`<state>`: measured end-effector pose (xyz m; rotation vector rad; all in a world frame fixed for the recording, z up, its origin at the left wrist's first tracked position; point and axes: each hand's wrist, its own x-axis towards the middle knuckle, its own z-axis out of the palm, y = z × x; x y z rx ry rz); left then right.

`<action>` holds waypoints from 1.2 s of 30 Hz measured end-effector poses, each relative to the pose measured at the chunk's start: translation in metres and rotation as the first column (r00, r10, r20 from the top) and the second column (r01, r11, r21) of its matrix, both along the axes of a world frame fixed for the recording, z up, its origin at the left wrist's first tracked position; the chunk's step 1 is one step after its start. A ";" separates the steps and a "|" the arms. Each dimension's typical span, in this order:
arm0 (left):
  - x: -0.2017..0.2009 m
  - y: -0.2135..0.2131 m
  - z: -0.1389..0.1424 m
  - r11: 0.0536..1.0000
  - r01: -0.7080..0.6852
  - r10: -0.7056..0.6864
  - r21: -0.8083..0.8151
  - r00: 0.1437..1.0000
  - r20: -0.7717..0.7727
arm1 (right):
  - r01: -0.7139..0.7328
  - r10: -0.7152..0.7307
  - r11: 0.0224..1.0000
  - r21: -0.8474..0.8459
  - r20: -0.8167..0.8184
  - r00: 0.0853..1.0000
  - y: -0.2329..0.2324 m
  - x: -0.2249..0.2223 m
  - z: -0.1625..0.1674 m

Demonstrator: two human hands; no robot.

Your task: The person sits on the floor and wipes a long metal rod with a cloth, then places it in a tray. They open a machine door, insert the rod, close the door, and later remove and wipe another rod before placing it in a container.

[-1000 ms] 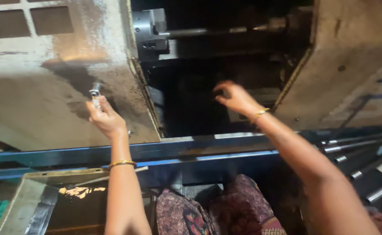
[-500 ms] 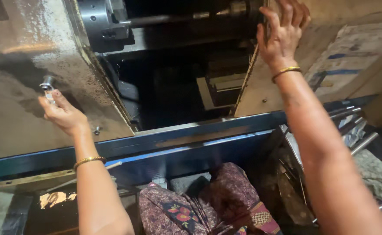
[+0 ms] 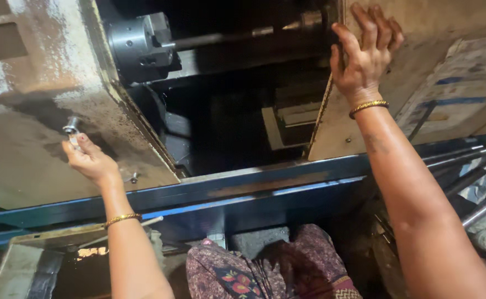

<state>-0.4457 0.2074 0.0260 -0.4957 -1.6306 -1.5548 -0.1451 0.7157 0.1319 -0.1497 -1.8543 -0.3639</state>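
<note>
The left hand [image 3: 90, 160] is raised against the worn, pale machine panel [image 3: 27, 111], its fingers curled narrow around a small metal knob [image 3: 71, 126] that sticks out of the panel just above the fingertips; thumb and forefinger seem to pinch its stem, though the grip is partly hidden by the hand itself. A small bolt [image 3: 134, 178] sits on the panel just beside the wrist, below and to the right of the fingers.

The right hand [image 3: 364, 58] is spread wide and flat on the edge of the sliding door [image 3: 448, 88], fingertips pointing up, holding nothing but pressing the door's rim. To the left of these fingers, inside the dark opening, a chuck [image 3: 137, 44] holds a long steel bar [image 3: 226, 37] that runs toward the fingertips. Below both hands a blue rail [image 3: 265, 188] crosses the front, and loose metal rods [image 3: 475, 205] lie well below the right wrist.
</note>
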 end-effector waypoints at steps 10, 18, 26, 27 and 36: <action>-0.008 0.002 -0.006 1.000 -0.004 0.004 -0.009 1.000 -0.023 | -0.010 0.010 1.000 0.019 -0.012 1.000 0.004 -0.004 0.002; 0.000 0.008 0.001 0.999 0.008 -0.009 0.041 1.000 0.029 | -0.007 0.007 1.000 0.000 -0.008 1.000 0.005 -0.004 0.000; 0.012 0.003 0.012 1.000 -0.005 0.004 0.028 0.999 0.036 | -0.061 0.061 0.998 -0.029 0.000 0.998 -0.008 0.005 0.008; 0.013 0.003 0.014 1.000 -0.030 0.030 0.007 0.999 0.027 | -0.060 0.060 0.998 -0.019 0.001 0.998 -0.010 0.006 0.009; 0.030 -0.003 0.026 0.997 -0.070 0.072 -0.023 0.995 0.073 | -0.050 0.050 0.999 0.013 0.005 0.999 -0.022 0.014 0.014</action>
